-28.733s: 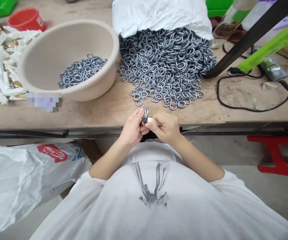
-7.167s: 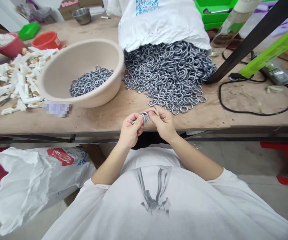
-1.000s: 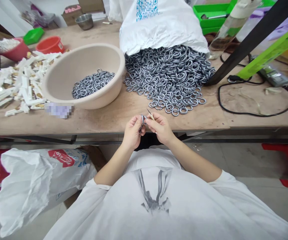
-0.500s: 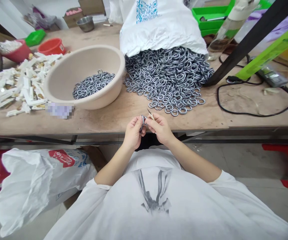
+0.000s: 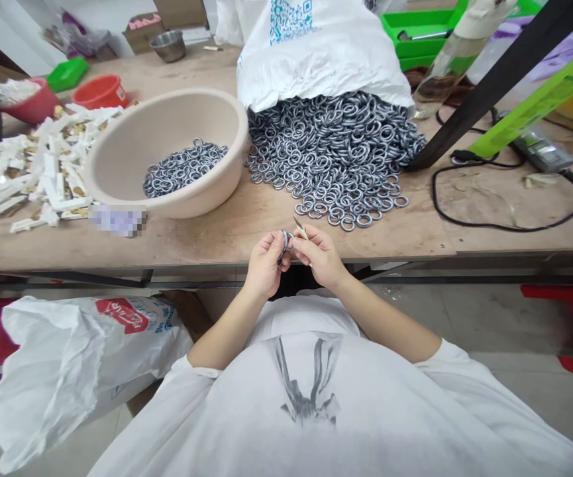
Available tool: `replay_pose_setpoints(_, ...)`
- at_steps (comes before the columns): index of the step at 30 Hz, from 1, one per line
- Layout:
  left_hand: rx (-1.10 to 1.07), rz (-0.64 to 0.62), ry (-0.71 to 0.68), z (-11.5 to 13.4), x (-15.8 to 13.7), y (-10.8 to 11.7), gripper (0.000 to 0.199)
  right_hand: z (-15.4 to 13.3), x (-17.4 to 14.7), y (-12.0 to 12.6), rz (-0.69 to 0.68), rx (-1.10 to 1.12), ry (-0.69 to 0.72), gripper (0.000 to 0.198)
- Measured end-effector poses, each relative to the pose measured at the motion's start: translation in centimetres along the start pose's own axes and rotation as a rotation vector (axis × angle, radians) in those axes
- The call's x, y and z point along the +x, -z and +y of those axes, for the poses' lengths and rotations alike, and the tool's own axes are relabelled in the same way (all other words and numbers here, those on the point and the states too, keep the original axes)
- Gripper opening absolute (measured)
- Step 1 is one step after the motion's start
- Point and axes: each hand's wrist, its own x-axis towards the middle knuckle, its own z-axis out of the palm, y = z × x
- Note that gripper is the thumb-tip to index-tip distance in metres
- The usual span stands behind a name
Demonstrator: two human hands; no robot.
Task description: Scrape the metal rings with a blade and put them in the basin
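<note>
Close to the table's front edge, my left hand (image 5: 265, 262) is closed around a few grey rings (image 5: 286, 238), partly covered by the fingers. My right hand (image 5: 320, 255) pinches a small pointed knife (image 5: 300, 228), its dark tip aimed up and left. The right fingertips meet the rings at the left hand. Beyond both hands lies a big heap of grey rings (image 5: 336, 159), spilling from a white sack (image 5: 316, 59). To the left, a beige basin (image 5: 112, 136) holds more grey rings (image 5: 184, 169).
White plastic pieces (image 5: 50, 169) lie in a pile at the left. A black post (image 5: 495, 86) slants over the right side, near a black cable (image 5: 435, 205). Red bowls (image 5: 100, 91) and a metal bowl (image 5: 168, 46) stand behind. Another white sack (image 5: 57, 371) sits on the floor.
Both hands stay almost in place. The rings between the fingers have turned slightly. The view has shifted a little.
</note>
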Motion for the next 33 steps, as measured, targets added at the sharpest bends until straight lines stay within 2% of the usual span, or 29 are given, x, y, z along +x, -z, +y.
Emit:
replay_pose_setpoints(12,0.046,-0.026,-0.014,0.18,0.05,-0.19,0.055,-0.67,0.15,-0.10,0.023,-0.060,-0.031,0.039)
replay_pose_setpoints(27,0.053,-0.010,-0.022,0.16,0.06,-0.28,0.056,0.24,0.09,0.62,0.024,-0.070,-0.034,0.024)
replay_pose_setpoints(33,0.050,-0.016,-0.017,0.13,0.01,-0.28,0.056,0.19,0.20,0.56,0.017,-0.071,-0.030,0.028)
